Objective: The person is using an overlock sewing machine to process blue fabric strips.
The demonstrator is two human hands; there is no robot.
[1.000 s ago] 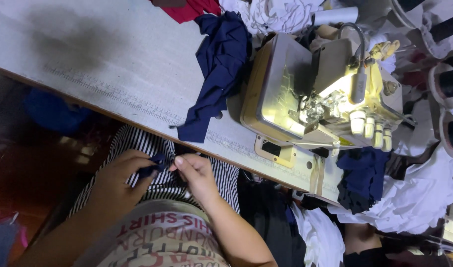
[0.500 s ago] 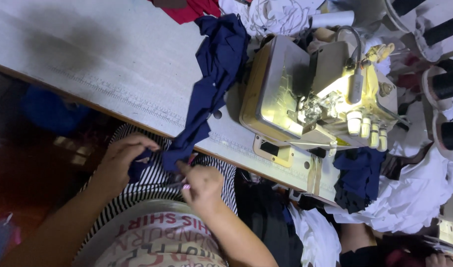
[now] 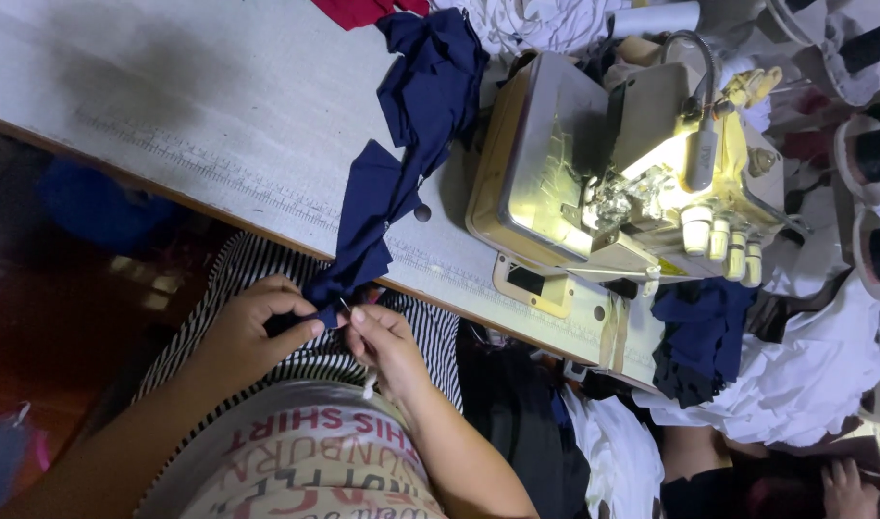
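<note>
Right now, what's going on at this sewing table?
A person seated at the table holds the end of a chain of navy fabric pieces over their lap. The left hand pinches the cloth; the right hand works at it with a small metal tool, too small to identify. The chain trails up across the table to the lit sewing machine. White fabric is piled beside the machine.

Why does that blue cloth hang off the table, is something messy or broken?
Nothing looks broken. The navy cloth strip trails off the table edge down to both hands: the left hand pinches its end, the right hand works beside it. White fabric is heaped loosely by the sewing machine.
</note>
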